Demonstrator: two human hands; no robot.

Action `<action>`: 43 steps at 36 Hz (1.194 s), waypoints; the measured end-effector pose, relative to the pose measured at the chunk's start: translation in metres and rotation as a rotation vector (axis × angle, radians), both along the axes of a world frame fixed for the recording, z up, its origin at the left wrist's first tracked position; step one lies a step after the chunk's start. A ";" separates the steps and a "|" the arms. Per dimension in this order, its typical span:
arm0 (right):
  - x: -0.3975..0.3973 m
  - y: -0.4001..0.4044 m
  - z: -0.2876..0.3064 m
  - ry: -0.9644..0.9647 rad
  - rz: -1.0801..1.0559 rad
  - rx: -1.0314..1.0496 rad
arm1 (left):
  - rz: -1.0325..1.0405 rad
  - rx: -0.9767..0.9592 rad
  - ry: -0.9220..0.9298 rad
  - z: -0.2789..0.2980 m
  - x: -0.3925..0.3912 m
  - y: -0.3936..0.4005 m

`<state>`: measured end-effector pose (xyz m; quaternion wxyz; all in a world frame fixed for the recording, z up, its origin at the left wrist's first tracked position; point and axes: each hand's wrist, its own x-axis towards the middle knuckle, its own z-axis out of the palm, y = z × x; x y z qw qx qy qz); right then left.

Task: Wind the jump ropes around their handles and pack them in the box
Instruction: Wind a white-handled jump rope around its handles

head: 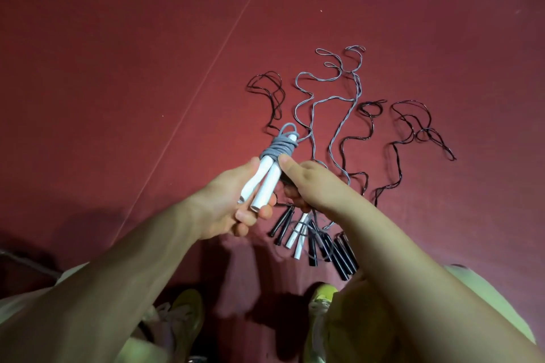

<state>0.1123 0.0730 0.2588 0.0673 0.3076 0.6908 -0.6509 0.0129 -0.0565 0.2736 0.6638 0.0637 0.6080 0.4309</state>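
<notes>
My left hand (227, 206) grips a pair of white handles (60, 177), held side by side above the floor. Grey rope (73, 147) is wound in several turns around their upper ends, with a small loop sticking out on top. My right hand (306, 183) is beside the handles with its thumb pressed against them, fingers curled round a dark part I cannot make out. On the floor below lie more jump ropes: another white-handled pair (298, 237) with grey cord (330, 91), and black handles (339, 253) with dark cords (413, 127). No box is in view.
The floor is a dark red mat (118, 53) with a thin pale seam running diagonally at the left. My yellow-green shoes (182, 312) and pale trouser legs fill the bottom edge. The loose cords spread out away from me, to the right of centre.
</notes>
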 end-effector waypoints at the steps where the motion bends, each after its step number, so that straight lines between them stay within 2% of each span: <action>1: 0.000 0.001 -0.001 -0.010 0.009 0.024 | 0.000 -0.006 0.025 0.000 0.000 0.000; 7: -0.001 0.002 -0.005 -0.106 -0.026 0.218 | -0.036 -0.043 0.270 -0.007 -0.003 -0.003; 14: -0.001 0.000 -0.004 -0.041 -0.064 0.172 | -0.067 -0.043 0.587 -0.014 -0.007 0.000; 18: -0.002 -0.002 -0.004 -0.038 0.009 0.209 | -0.051 -0.067 0.622 -0.015 -0.011 0.000; 21: -0.003 -0.004 -0.002 -0.034 0.043 0.141 | -0.034 -0.084 0.588 -0.015 -0.013 -0.001; 25: -0.004 -0.007 0.000 -0.012 0.035 0.048 | -0.021 -0.066 0.610 -0.013 -0.014 -0.003; 29: -0.001 -0.006 0.009 -0.006 -0.002 0.057 | -0.049 -0.005 0.657 -0.014 -0.011 -0.004; 33: -0.002 -0.007 0.010 0.021 -0.048 0.066 | -0.059 -0.035 0.694 -0.015 -0.006 -0.004; 37: -0.003 -0.007 0.010 0.057 -0.100 0.050 | -0.086 0.032 0.600 -0.012 -0.005 -0.004; 43: -0.006 -0.005 0.008 0.223 -0.175 -0.101 | -0.039 0.118 -0.057 -0.001 -0.001 -0.004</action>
